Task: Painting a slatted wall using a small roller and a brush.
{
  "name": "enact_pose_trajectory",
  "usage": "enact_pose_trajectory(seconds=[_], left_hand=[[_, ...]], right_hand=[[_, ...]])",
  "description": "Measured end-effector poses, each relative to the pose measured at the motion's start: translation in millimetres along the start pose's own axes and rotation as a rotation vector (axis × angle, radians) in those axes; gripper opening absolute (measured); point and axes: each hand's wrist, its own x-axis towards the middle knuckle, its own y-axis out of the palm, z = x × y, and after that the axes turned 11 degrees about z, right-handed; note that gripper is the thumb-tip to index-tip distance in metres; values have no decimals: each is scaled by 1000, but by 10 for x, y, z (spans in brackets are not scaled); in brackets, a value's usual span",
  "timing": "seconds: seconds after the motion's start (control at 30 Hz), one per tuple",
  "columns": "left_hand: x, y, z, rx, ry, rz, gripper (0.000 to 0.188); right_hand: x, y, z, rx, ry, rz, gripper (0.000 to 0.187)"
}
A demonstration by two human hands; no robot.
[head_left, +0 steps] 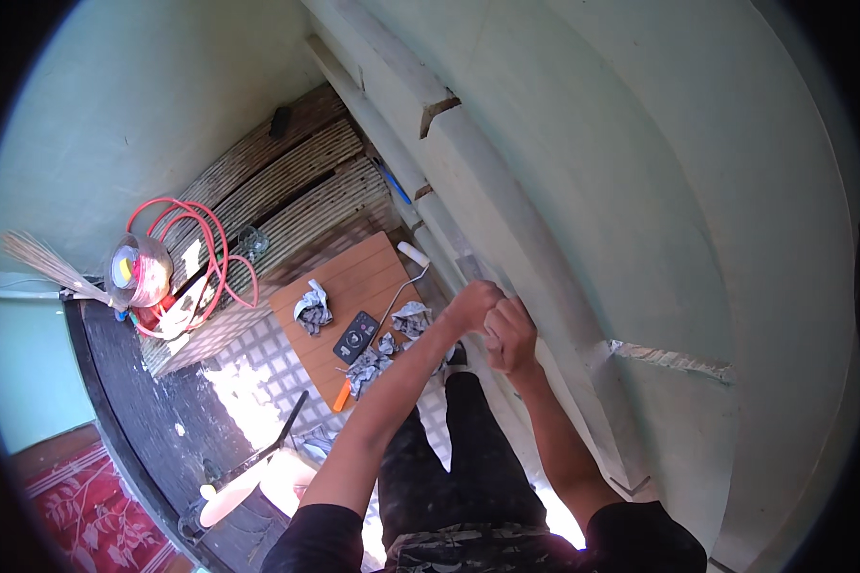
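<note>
Keeping left hand and right hand steady near the ledge is advised; both are closed, but what is gripped cannot be told.

Crumpled newspaper, a black boxy device and, at the right edge, a paint roller are borne by a wooden tabletop mid-frame; at upper left, a red hose is laid across a slatted bench.
</note>
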Motion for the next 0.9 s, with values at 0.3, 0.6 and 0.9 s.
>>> enact_pose_trajectory(seconds=[0.3, 0.6, 0.9], left_hand=[[26, -51, 18, -121, -29, -79, 30], [73, -129, 25, -32, 0, -53, 25], [14, -4, 182, -116, -33, -132, 22]], right_hand=[[126, -35, -38, 47, 25, 68, 26], [101, -3, -137, 29, 13, 78, 30], [198, 51, -82, -41, -79, 78, 30]])
